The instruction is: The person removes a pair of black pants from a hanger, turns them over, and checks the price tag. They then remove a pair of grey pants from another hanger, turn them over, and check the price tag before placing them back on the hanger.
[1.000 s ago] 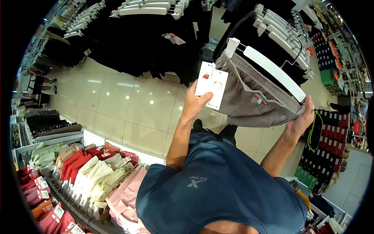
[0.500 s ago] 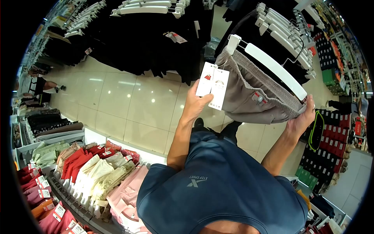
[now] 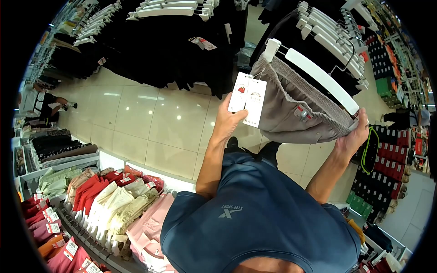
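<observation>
My left hand (image 3: 228,120) is closed on a pair of white hang tags (image 3: 255,103), thumb pressed on their lower edge. The tags are tied to grey elastic-waist pants (image 3: 282,104). A white clip hanger (image 3: 321,79) carries these pants by the waistband, its metal hook pointing away from me. At the hanger's right end, my right hand (image 3: 353,136) grips the waistband edge of the pants, its fingers partly hidden behind the fabric. A small red-and-white label with a grey plastic piece (image 3: 302,113) sits on the front of the waist.
Black garments (image 3: 173,54) on white hangers line the racks ahead. Behind on the left are folded and hung clothes, including a pink garment (image 3: 148,227). Stacked boxes (image 3: 387,168) stand at right. A person (image 3: 50,102) is far left, on the tiled floor (image 3: 168,123).
Both hands keep their hold, and the pants and tags have barely shifted. The person far left has moved their legs slightly.
</observation>
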### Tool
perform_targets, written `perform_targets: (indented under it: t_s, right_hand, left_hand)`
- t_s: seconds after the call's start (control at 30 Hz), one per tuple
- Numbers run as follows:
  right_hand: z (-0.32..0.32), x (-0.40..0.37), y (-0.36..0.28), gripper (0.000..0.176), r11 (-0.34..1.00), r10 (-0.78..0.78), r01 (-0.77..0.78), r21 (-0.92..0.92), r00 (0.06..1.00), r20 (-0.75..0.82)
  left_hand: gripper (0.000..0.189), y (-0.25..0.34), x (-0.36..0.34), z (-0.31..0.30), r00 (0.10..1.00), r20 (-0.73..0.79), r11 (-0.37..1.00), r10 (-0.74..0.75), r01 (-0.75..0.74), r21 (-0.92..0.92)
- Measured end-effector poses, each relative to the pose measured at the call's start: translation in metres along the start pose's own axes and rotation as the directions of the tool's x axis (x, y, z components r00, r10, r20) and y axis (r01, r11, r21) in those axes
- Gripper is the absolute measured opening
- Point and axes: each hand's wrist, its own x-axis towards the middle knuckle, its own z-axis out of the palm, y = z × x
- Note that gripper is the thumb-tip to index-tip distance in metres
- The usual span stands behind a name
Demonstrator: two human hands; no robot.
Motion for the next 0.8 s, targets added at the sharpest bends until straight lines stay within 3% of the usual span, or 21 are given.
perform_targets:
  t_s: [0.27, 0.37, 0.8]
  right_hand:
    - [-0.002, 0.001, 0.002, 0.022, 1.0, -0.005, 0.005, -0.004, 1.0, -0.003]
    - [-0.003, 0.001, 0.001, 0.022, 1.0, -0.001, 0.001, -0.007, 1.0, -0.005]
    - [-0.004, -0.001, -0.001, 0.021, 1.0, -0.007, 0.007, -0.012, 1.0, -0.002]
  left_hand:
    - [0.05, -0.003, -0.002, -0.003, 1.0, 0.02, 0.995, -0.018, 0.02, -0.094]
    - [0.053, 0.001, -0.006, -0.001, 0.997, 0.025, 0.966, -0.071, 0.075, -0.246]
    - [0.052, -0.008, -0.005, -0.009, 0.994, 0.079, 0.957, -0.077, 0.096, -0.274]
